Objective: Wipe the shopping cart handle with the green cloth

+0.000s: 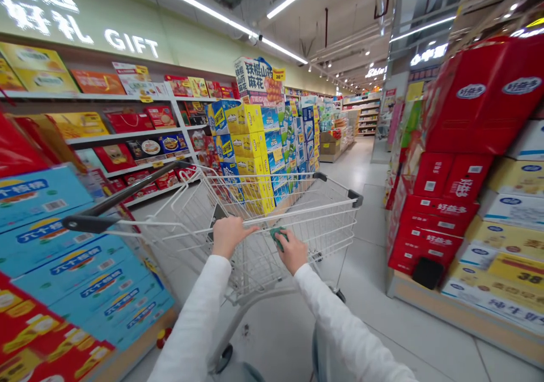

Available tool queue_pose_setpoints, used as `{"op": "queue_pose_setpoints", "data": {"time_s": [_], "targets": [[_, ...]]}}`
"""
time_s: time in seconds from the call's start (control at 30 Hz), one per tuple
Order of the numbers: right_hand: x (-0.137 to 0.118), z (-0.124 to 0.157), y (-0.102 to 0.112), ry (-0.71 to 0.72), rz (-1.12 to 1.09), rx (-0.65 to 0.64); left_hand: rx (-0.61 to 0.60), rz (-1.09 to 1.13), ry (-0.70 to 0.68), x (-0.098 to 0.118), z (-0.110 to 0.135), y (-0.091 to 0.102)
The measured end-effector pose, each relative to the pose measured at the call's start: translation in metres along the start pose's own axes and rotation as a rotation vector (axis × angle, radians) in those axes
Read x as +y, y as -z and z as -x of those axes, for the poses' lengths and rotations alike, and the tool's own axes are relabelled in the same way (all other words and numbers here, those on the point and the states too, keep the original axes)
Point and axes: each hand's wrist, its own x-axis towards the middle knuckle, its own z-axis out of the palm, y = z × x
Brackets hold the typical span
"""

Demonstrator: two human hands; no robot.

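Note:
My left hand [232, 236] grips the top wire rail of a white wire shopping cart [314, 223], just left of the middle of the view. My right hand [293, 251] closes around a small green item [277, 237] against the same rail. The item is mostly covered by my fingers, so its kind cannot be told. A dark cart bar [123, 192] runs off to the left of my hands. No goods show inside the cart's wire basket [255, 263]. White sleeves [191, 319] cover both my forearms.
Stacked blue and yellow cartons [250, 155] stand in the aisle ahead of the cart. Blue and red boxes [72, 263] rise close on the left, and red gift boxes [437, 212] on the right. Wall shelves [106, 138] line the left. A tiled floor [365, 223] runs ahead.

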Motion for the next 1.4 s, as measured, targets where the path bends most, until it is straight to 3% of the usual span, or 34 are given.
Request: {"op": "queue_pose_setpoints", "data": {"time_s": [0.27, 0.47, 0.7, 0.9, 1.0, 1.17, 1.33, 1.4], "targets": [[0.008, 0.017, -0.031, -0.126, 0.043, -0.182, -0.002, 0.037, 0.014, -0.001, -0.001, -0.001], [0.004, 0.008, -0.015, -0.104, -0.013, -0.029, 0.01, 0.035, 0.017, -0.001, -0.001, -0.003], [0.012, 0.018, -0.024, -0.117, -0.001, -0.177, 0.021, 0.02, 0.0, -0.002, -0.001, -0.004], [-0.007, 0.006, -0.006, -0.014, -0.091, 0.061, 0.008, 0.02, -0.003, -0.002, 0.0, -0.002], [-0.017, -0.001, -0.01, 0.014, -0.069, -0.018, 0.003, 0.025, 0.01, -0.001, 0.002, -0.001], [0.002, 0.021, -0.029, -0.02, -0.032, -0.21, -0.005, 0.023, 0.022, 0.0, 0.001, 0.0], [0.023, 0.017, -0.011, -0.07, -0.048, -0.034, 0.001, 0.025, 0.013, -0.001, 0.002, 0.0], [0.03, 0.009, -0.004, -0.098, -0.013, -0.05, -0.001, 0.032, 0.003, -0.001, 0.003, 0.001]]}}
